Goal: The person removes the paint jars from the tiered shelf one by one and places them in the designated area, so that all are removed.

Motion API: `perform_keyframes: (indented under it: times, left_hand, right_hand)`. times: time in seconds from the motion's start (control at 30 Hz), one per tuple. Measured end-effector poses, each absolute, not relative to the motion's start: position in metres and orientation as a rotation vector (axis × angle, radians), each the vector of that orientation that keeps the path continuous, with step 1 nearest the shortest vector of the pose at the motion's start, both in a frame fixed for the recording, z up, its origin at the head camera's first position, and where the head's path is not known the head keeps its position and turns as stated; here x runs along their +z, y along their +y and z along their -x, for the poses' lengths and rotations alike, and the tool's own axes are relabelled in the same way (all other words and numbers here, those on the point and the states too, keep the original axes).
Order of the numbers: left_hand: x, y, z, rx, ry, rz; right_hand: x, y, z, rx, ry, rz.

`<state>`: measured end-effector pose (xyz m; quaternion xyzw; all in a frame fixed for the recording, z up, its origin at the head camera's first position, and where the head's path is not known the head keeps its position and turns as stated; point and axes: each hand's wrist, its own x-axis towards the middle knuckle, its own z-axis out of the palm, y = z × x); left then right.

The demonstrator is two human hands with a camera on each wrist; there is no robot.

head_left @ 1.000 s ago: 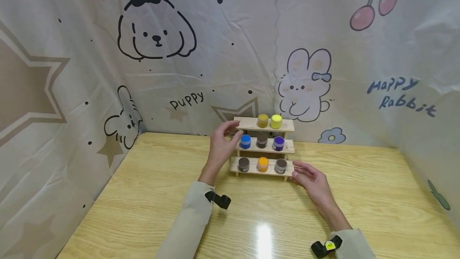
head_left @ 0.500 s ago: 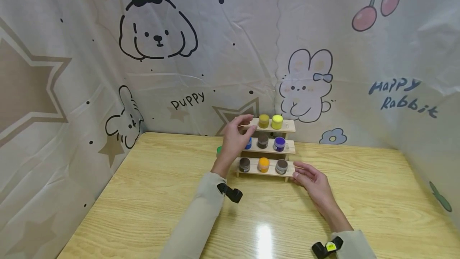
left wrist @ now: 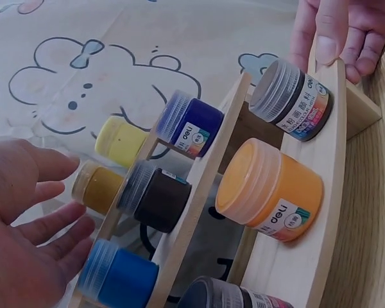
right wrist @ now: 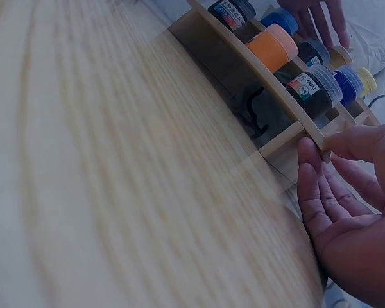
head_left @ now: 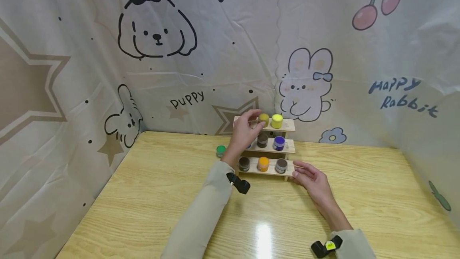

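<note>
A three-tier wooden display rack (head_left: 287, 146) holds small paint jars. My left hand (head_left: 246, 133) is at the top tier, thumb and fingers spread on either side of a mustard-yellow paint jar (left wrist: 97, 186); whether they touch it is unclear. Beside that jar stands a bright yellow jar (head_left: 276, 121). On the middle tier are a blue jar (left wrist: 119, 274), a dark jar (head_left: 262, 140) and a purple jar (head_left: 279, 143). The bottom tier bears an orange jar (head_left: 263, 164) between two dark jars. My right hand (head_left: 316, 185) pinches the bottom tier's right end (right wrist: 314, 135).
A green-lidded jar (head_left: 221, 151) stands on the wooden table (head_left: 151, 195), left of the rack. Directly behind the rack hangs a printed curtain (head_left: 201, 67). My left forearm (head_left: 203, 211) crosses in front of the table's middle.
My left hand has moved right along the top tier, from its left end to the mustard-yellow jar. The green-lidded jar has come into sight. My right hand stays at the rack's end.
</note>
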<state>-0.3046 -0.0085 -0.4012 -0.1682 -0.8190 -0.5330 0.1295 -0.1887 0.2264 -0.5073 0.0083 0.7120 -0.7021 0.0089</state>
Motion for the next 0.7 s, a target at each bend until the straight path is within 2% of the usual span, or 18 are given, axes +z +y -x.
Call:
perform_keyframes:
  times: [0.43, 0.7]
  left_hand:
    - [-0.3977, 0.0011, 0.3146, -1.472, -2.482, 0.359]
    - [-0.3971, 0.001, 0.3153, -1.503, -2.466, 0.37]
  right_hand:
    - [-0.507, 0.2261, 0.1885, -2.214, 2.207, -0.022]
    - [-0.5066, 0.2268, 0.1886, -2.212, 2.209, -0.028]
